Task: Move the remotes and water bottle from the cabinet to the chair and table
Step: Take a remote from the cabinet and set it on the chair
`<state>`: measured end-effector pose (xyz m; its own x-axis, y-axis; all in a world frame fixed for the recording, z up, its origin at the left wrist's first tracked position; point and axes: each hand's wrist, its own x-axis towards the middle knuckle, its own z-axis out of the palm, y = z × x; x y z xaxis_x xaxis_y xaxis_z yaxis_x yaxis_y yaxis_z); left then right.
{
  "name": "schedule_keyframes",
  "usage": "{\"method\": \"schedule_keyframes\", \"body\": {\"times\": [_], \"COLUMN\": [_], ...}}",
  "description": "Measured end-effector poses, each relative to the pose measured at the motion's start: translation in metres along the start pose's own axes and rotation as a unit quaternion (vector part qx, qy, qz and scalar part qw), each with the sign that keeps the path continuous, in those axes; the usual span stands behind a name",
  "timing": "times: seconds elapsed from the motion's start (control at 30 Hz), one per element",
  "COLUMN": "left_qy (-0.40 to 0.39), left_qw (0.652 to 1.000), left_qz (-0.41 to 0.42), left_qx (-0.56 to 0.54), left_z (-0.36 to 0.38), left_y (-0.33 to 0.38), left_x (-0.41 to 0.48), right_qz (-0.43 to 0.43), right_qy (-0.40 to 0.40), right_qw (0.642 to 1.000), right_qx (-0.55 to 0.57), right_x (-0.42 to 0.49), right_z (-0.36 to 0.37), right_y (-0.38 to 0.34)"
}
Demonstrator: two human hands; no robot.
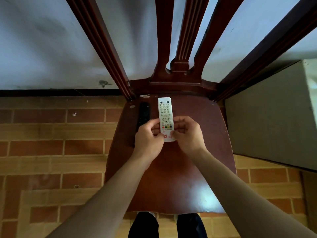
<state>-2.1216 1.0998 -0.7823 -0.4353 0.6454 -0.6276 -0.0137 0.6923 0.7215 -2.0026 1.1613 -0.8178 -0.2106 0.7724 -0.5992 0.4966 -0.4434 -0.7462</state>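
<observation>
Two remotes are at the wooden chair [188,160], both over the back half of its dark red-brown seat. The white remote [165,110] lies lengthwise near the middle of the seat, button side up, with its far end pointing at the chair back [181,48]. The person grips its near end from both sides. The left hand [148,137] has its fingers curled round the left edge and its thumb on the near corner. The right hand [187,133] is curled round the right edge in the same way, its thumb beside the red logo. From here I cannot tell whether the remote rests on the seat or is held just above it.

The black remote [143,114] lies flat on the seat just to the left of the white one and roughly parallel to it, apart from it by a narrow strip of wood. Its near end is hidden behind the left hand.

Both bare forearms reach in from the near side, and the person's dark trousers [144,225] show at the front edge of the seat. The chair stands on a brick-patterned floor [51,152] against a pale wall [42,48], and a flat grey panel [265,121] stands to its right.
</observation>
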Motion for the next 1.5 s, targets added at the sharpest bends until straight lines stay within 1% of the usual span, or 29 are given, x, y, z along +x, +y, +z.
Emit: {"method": "schedule_keyframes", "body": {"times": [0.2,0.33,0.43,0.57,0.73,0.97,1.1,1.2,1.37,1.5], "left_qy": [-0.022,-0.044,-0.053,-0.047,-0.039,0.013,0.048,0.046,0.047,0.048], "left_qw": [0.998,0.996,0.995,0.996,0.996,0.998,0.995,0.993,0.990,0.986], "left_qz": [-0.057,-0.075,-0.084,-0.081,-0.077,-0.060,-0.040,-0.017,0.036,0.072], "left_qx": [-0.003,-0.004,-0.011,-0.010,-0.017,-0.034,-0.077,-0.106,-0.128,-0.143], "left_z": [0.006,0.005,0.003,0.005,0.005,-0.008,-0.019,-0.028,-0.052,-0.080], "left_y": [-0.008,-0.013,-0.016,-0.015,-0.011,-0.002,0.022,0.052,0.117,0.167], "left_x": [0.009,0.009,0.008,0.009,0.005,-0.002,-0.013,-0.024,-0.059,-0.096], "right_qz": [0.009,0.021,0.013,0.004,0.015,0.018,0.004,-0.003,-0.035,-0.077], "right_qy": [0.002,0.004,0.008,0.007,-0.004,0.025,0.041,0.049,0.051,0.060], "right_qw": [0.999,0.997,0.997,0.995,0.995,0.997,0.998,0.998,0.997,0.995], "right_qx": [-0.048,-0.071,-0.082,-0.102,-0.098,-0.074,-0.053,-0.046,-0.046,-0.023], "right_x": [0.004,0.003,0.002,-0.001,-0.002,-0.014,-0.029,-0.044,-0.083,-0.117], "right_z": [0.003,0.004,0.004,0.000,-0.001,-0.014,-0.027,-0.039,-0.067,-0.088], "right_y": [0.009,0.017,0.018,0.014,0.012,0.003,-0.015,-0.038,-0.102,-0.165]}}
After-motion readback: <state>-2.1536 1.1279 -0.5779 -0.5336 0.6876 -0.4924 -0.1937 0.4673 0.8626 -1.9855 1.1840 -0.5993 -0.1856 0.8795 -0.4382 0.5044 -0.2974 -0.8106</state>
